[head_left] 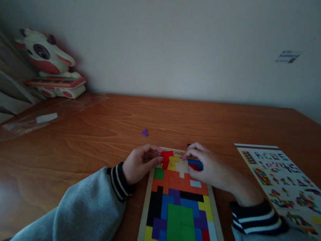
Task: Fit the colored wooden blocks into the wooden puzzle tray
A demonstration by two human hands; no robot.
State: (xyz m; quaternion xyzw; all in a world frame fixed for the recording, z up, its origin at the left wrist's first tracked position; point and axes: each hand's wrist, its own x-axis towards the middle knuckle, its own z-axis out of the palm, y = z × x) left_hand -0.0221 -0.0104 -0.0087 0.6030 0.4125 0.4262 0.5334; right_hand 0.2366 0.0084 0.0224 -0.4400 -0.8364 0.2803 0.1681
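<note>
A wooden puzzle board (145,211) filled with coloured block pieces lies in front of me. At its far left corner, my left hand (140,164) has thumb and fingertips closed on the edge of a red puzzle piece (166,159), which sits slightly askew beside a yellow piece (174,162). Over the far right corner curves my right hand (206,162), thumb and fingers apart. A blue piece (198,163) and some red show between them; its fingertips are near a bare patch of board (182,167). Something black pokes out behind those fingers, mostly hidden.
A small purple piece (145,132) lies on the wooden table (121,112) beyond the board. To the right is a printed pattern sheet (284,181), partly under my right sleeve. A cow-shaped toy keyboard (56,66) and clear plastic wrapping (17,125) are at the left.
</note>
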